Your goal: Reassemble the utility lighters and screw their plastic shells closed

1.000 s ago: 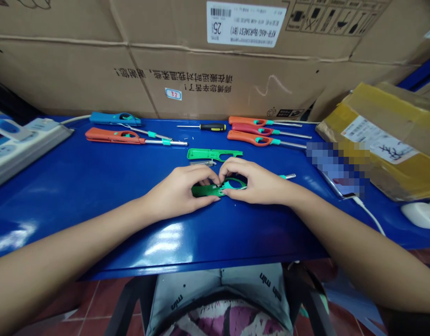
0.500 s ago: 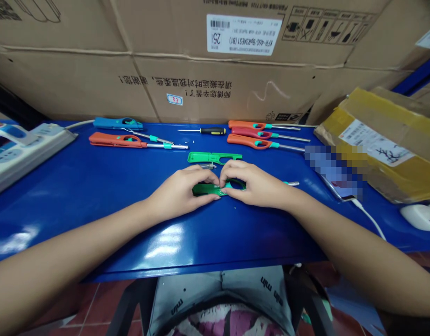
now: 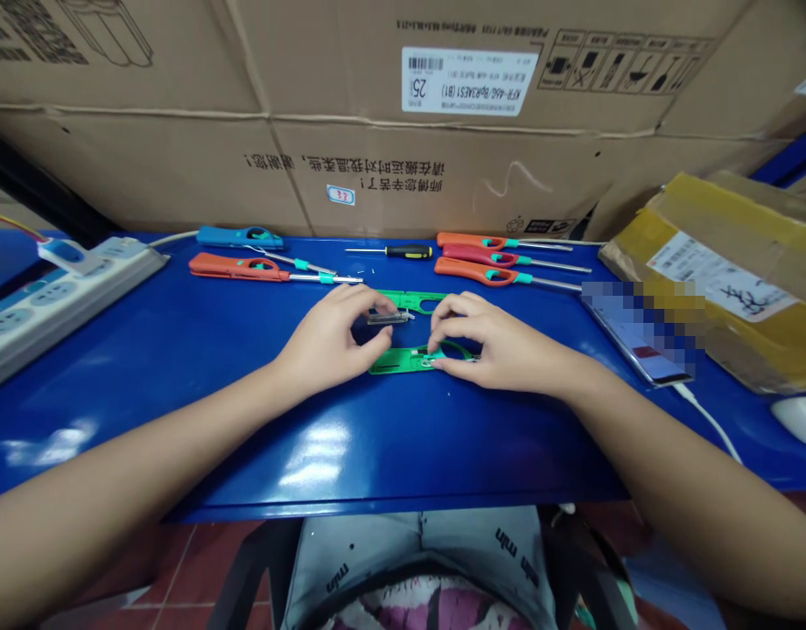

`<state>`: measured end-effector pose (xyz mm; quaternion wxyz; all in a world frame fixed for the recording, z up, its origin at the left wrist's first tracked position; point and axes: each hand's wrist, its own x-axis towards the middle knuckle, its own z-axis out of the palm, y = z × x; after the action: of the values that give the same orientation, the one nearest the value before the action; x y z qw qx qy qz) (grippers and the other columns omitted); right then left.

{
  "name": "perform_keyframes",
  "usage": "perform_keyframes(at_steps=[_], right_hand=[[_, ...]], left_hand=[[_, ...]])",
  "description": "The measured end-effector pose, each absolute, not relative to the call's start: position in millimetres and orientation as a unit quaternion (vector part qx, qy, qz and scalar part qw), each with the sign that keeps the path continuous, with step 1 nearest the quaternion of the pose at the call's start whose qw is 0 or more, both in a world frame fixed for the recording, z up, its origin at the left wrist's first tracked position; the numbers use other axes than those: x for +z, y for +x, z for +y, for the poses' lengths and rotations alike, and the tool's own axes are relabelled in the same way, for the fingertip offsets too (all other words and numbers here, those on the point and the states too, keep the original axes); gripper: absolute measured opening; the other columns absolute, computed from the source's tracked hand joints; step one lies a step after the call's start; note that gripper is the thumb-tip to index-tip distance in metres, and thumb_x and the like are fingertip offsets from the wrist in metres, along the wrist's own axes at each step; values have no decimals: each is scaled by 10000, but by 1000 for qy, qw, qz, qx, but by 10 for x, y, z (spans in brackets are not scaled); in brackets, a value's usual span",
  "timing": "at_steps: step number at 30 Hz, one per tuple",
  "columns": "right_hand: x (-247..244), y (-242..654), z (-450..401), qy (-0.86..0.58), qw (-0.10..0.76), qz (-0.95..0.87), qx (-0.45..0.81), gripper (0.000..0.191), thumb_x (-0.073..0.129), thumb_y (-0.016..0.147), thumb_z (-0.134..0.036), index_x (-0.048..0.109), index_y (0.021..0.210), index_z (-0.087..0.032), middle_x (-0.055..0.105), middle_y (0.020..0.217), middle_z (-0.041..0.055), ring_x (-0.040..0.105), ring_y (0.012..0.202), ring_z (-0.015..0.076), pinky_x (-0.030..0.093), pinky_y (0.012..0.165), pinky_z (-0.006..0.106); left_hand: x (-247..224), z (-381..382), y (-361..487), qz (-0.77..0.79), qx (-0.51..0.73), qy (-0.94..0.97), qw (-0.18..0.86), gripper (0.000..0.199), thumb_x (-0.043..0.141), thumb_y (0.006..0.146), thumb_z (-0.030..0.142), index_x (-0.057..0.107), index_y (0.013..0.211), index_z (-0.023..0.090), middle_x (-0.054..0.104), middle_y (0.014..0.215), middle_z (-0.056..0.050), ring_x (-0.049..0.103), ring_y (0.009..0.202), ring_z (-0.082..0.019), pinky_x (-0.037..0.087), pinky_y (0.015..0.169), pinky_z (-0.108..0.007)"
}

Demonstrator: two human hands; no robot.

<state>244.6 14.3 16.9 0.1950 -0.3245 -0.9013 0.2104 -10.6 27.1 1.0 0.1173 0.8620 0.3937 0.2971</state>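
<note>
A green lighter half-shell (image 3: 399, 360) lies open side up on the blue table, with small parts and a thin wire near its trigger hole. My right hand (image 3: 487, 341) pinches this shell near the trigger with thumb and fingertips. Behind it sits a small clear fuel tank (image 3: 388, 318) with a metal end. My left hand (image 3: 333, 337) is at the tank, thumb and index finger apart on either side of it; I cannot tell whether they touch it. The other green half-shell (image 3: 412, 300) lies just beyond the tank.
Long lighters lie at the back: a blue one (image 3: 235, 237) and an orange one (image 3: 238, 266) at left, several at right (image 3: 478, 255). Between them is a screwdriver (image 3: 403, 252). A power strip (image 3: 54, 297) borders the left; a phone (image 3: 639, 341) and taped box (image 3: 724, 280) the right.
My left hand has let go of the near green half-shell and moved back to the clear tank, its fingers spreading. My right hand stays at the shell. The view has shifted slightly.
</note>
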Motion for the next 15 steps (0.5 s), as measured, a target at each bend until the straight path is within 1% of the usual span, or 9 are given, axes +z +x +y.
perform_keyframes(at_steps=[3, 7, 11, 15], right_hand=[[153, 2436, 138, -322, 175, -905, 218, 62, 664, 911, -211, 718, 940, -213, 601, 1088, 72, 561, 1093, 225, 445, 1013, 403], [128, 2428, 119, -321, 170, -901, 238, 55, 655, 923, -218, 708, 923, -206, 598, 1086, 68, 562, 1093, 217, 444, 1013, 396], [126, 2435, 118, -324, 178, -895, 249, 36, 668, 908, -201, 697, 887, -203, 600, 1075, 62, 571, 1080, 207, 441, 1009, 379], [141, 2434, 137, -322, 186, -888, 268, 20, 686, 895, -204, 697, 879, -201, 603, 1049, 56, 581, 1061, 197, 445, 996, 358]], left_hand=[[-38, 348, -141, 430, 273, 852, 122, 262, 645, 871, 349, 700, 1046, 161, 685, 1001, -68, 634, 929, -232, 523, 851, -370], [-87, 408, -162, 463, 262, 830, 170, 340, 714, 839, 426, 735, 1063, 170, 675, 1004, -65, 624, 851, -207, 516, 795, -343], [-100, 429, -180, 465, 255, 827, 187, 259, 720, 851, 398, 759, 996, 188, 704, 981, -55, 618, 829, -196, 496, 778, -331], [-111, 421, -185, 460, 257, 832, 174, 191, 716, 870, 328, 747, 970, 169, 726, 933, -51, 626, 821, -194, 485, 758, -320]])
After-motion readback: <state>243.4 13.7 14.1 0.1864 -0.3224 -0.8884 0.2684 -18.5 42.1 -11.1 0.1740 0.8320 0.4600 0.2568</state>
